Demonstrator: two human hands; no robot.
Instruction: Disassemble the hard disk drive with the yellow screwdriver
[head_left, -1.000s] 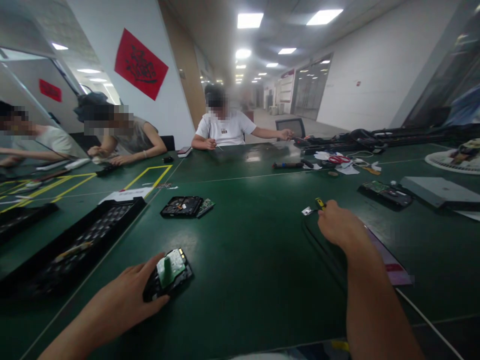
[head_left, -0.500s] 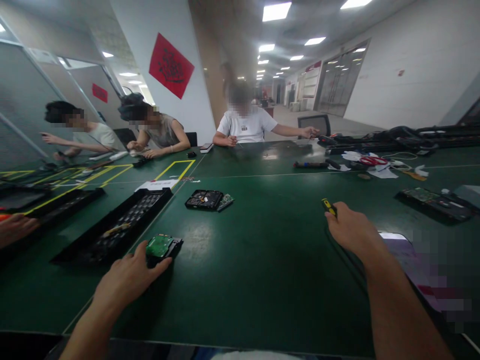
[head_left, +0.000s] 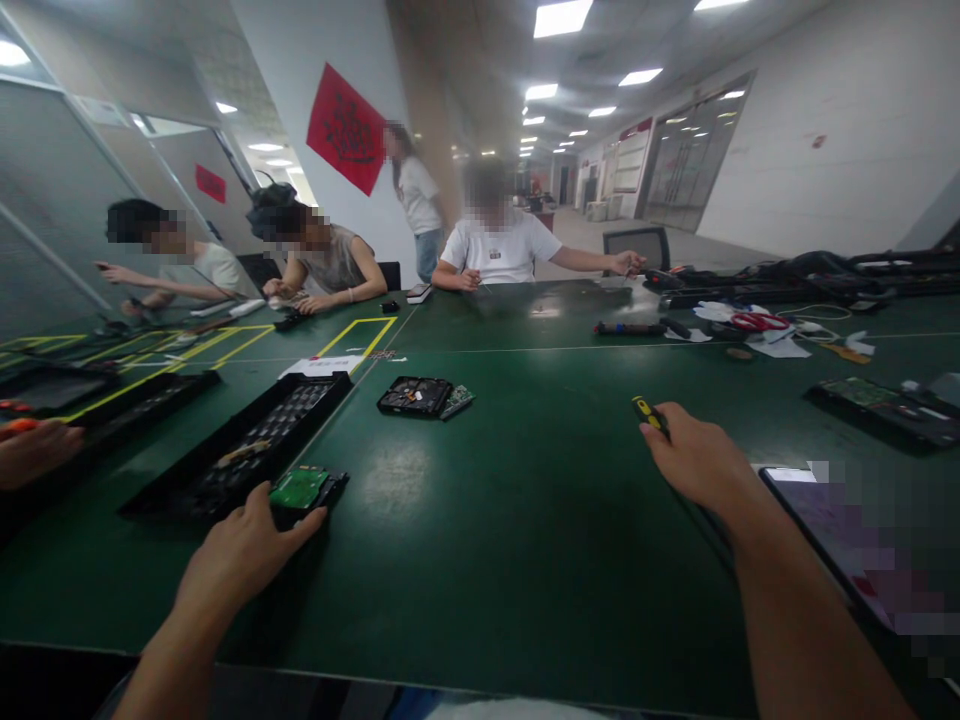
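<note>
My left hand grips the near end of a black hard drive with a green circuit board on top, lying on the green table. The drive sits beside a long black tray. My right hand is closed around a small screwdriver with a yellow and black handle, whose end sticks out past my fingers. Farther out on the table lies another opened black hard drive with a loose green board next to it.
A phone lies by my right forearm. At the right are a circuit board tray, red scissors and cables. People sit at the far and left sides; another person's hand shows at the left edge.
My left hand has pulled the hard drive left, toward the black tray, and the drive now lies flatter. My right hand lifted the screwdriver off the table and the view swung left.
</note>
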